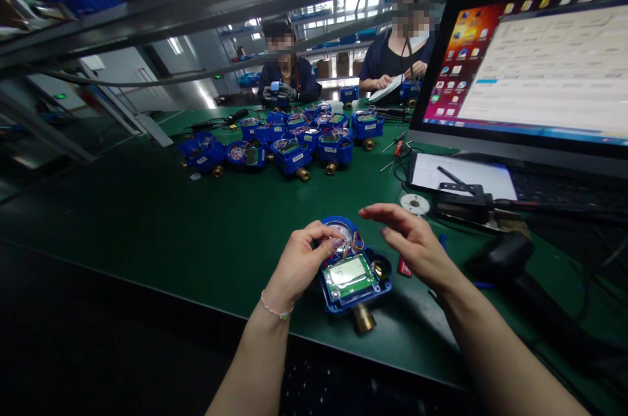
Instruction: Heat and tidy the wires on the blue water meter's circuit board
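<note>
An opened blue water meter (324, 295) lies on the green table in front of me, with a green circuit board and a small display (349, 272) facing up. Its brass pipe fitting (364, 319) points toward me. My left hand (307, 259) reaches over the meter's left side, thumb and forefinger pinched at the thin coloured wires (354, 244) beside the round dial. The exact grip point is partly hidden by the fingertips. To the right of the meter, my right hand (415, 246) hovers with fingers stretched and thumb apart, holding nothing.
Several similar blue meters (294, 157) stand farther back. On the right are a monitor (534, 76), a black barcode scanner (510, 259), paper (456, 174), a white disc (415, 204) and screwdrivers (397, 148). Two people (289, 76) work across the table, beneath a metal shelf beam (196, 4).
</note>
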Tool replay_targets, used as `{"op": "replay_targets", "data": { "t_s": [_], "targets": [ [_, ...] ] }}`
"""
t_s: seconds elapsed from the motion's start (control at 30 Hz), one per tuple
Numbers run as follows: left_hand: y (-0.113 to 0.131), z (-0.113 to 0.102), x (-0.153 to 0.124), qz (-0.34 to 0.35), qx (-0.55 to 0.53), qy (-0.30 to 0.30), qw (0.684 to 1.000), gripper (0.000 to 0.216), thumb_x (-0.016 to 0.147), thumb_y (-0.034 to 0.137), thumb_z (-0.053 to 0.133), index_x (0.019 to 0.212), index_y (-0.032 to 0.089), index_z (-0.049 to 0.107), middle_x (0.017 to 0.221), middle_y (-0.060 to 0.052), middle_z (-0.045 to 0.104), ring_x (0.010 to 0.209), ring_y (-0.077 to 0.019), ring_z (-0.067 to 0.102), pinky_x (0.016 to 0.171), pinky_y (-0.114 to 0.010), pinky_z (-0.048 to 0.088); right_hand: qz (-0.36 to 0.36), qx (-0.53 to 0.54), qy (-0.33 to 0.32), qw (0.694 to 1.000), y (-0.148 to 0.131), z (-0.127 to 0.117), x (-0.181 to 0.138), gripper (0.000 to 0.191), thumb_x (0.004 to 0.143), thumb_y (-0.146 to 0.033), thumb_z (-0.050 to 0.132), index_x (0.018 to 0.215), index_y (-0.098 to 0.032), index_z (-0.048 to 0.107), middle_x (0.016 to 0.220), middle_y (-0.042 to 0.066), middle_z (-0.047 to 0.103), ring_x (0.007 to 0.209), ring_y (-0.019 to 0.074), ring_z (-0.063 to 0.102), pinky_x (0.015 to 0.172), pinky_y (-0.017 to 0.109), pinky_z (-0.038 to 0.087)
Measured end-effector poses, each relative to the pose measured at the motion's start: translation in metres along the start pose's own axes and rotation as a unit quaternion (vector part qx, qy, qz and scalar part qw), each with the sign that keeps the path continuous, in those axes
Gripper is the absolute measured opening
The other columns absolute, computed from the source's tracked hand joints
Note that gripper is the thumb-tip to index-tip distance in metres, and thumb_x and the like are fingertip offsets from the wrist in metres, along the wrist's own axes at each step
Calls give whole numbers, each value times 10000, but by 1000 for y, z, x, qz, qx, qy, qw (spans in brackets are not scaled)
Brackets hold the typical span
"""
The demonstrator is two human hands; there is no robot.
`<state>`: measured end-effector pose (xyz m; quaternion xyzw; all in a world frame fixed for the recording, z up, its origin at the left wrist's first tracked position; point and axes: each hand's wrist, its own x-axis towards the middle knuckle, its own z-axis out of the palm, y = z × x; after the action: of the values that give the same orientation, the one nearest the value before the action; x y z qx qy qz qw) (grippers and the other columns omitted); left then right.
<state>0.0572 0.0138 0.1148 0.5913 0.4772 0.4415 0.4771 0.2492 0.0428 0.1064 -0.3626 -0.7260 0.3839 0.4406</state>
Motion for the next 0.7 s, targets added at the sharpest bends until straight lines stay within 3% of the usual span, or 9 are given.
{"op": "replay_targets", "data": {
  "t_s": [0.2,0.33,0.43,0.7],
  "targets": [
    [3,3,0,2,12,1,1000,150,724,292,621,770,155,663,759,-21,484,687,-125,424,619,-232,321,-85,-72,-190,975,-1,-5,35,150,831,-229,510,879,-203,650,961,42,614,961,153,540,858,309,417],
    [1,6,0,-6,18,11,1000,172,703,319,660,734,150,653,703,-2,451,610,-101,378,562,-226,290,-73,-72,-247,964,3,-10,45,141,830,-238,524,858,-184,651,856,32,611,865,142,545,795,284,424],
    [-1,6,0,7,47,7,999,143,729,302,639,752,163,656,727,-9,481,640,-113,408,573,-237,298,-47,-78,-253,963,6,-11,45,141,827,-245,528,833,-173,648,812,26,596,823,138,542,772,275,418],
    [2,4,-4,37,89,-23,995,52,749,226,622,722,189,647,754,0,508,735,-129,462,664,-254,331,21,-163,-180,970,7,3,38,129,823,-181,493,807,-153,618,828,41,610,812,147,544,757,274,404]
  ]
}}
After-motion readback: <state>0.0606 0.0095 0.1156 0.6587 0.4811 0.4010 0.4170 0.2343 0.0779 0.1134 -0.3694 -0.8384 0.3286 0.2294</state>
